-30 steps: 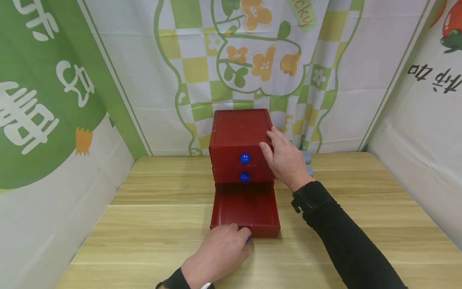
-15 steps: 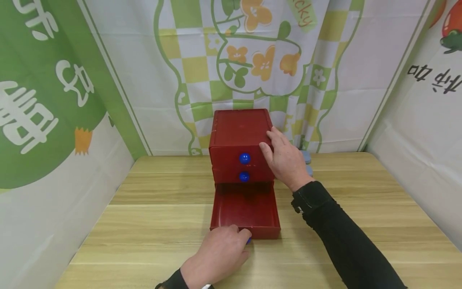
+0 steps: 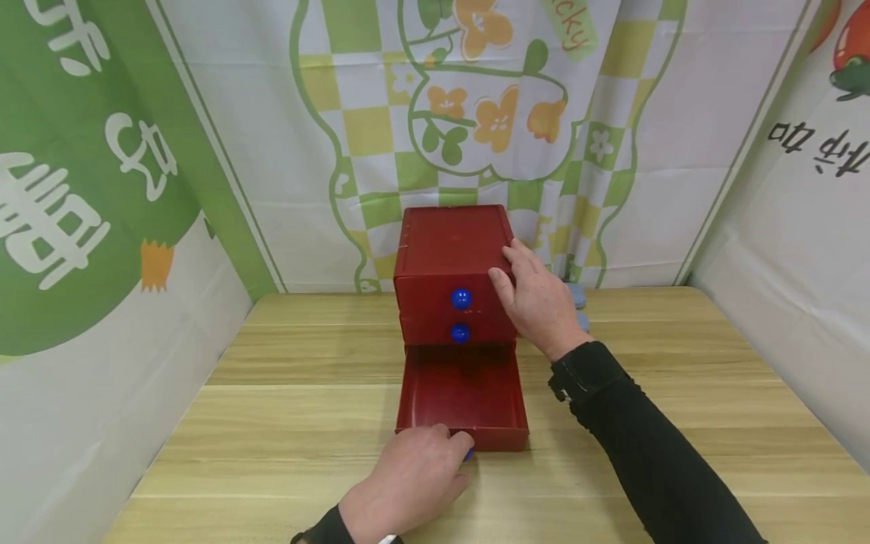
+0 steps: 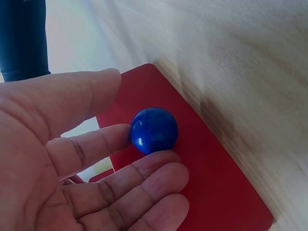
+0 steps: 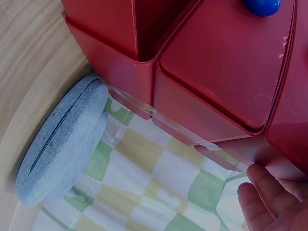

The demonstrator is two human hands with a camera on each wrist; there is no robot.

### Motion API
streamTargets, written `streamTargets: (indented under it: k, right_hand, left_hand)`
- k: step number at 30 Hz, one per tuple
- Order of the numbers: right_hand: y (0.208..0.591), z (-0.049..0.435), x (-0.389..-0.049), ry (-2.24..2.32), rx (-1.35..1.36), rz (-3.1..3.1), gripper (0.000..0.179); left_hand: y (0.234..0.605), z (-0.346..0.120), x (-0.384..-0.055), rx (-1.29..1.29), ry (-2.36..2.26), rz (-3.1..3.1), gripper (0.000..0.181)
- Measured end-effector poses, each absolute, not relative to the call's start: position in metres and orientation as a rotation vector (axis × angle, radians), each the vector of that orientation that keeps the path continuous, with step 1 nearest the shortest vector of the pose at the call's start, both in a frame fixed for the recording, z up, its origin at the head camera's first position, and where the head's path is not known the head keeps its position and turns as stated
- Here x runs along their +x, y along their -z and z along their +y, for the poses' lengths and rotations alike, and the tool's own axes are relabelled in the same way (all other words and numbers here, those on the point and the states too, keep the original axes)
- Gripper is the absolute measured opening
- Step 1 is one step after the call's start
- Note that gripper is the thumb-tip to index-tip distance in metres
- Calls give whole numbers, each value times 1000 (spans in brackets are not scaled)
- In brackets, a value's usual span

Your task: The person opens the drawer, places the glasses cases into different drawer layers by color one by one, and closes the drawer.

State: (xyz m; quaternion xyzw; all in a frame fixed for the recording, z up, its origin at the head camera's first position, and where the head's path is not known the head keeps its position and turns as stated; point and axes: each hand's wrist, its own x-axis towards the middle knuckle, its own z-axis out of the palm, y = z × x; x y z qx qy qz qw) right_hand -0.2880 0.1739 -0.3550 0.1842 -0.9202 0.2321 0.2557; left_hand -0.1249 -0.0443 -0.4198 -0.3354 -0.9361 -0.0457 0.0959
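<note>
A small red drawer cabinet (image 3: 454,242) with blue round knobs stands at the table's back. Its bottom drawer (image 3: 465,393) is pulled out, with nothing seen inside; the two drawers above are closed. My left hand (image 3: 414,472) is at that drawer's front. In the left wrist view, the index and middle fingertips touch the blue knob (image 4: 154,131), while the thumb stands apart from it. Against the cabinet's right side rests my right hand (image 3: 540,306), fingers extended near the top edge. The right wrist view shows only part of its fingers (image 5: 262,190).
Beside the cabinet on the right lies a rounded blue-grey fabric thing (image 5: 65,139) with a dark seam, mostly hidden by the right hand in the head view. A patterned cloth (image 3: 367,98) hangs behind. The wooden table (image 3: 285,423) extends to both sides.
The bottom drawer and my left hand have come very slightly toward me. The right hand has stayed at the cabinet's side.
</note>
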Motion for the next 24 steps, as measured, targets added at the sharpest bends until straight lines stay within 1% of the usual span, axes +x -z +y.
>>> streamTargets:
  k: [24]
  right_hand:
    - [355,173,-287,-620,492,-2480,60]
  left_hand:
    - [414,-44,-129,-1001,164,-2869,15]
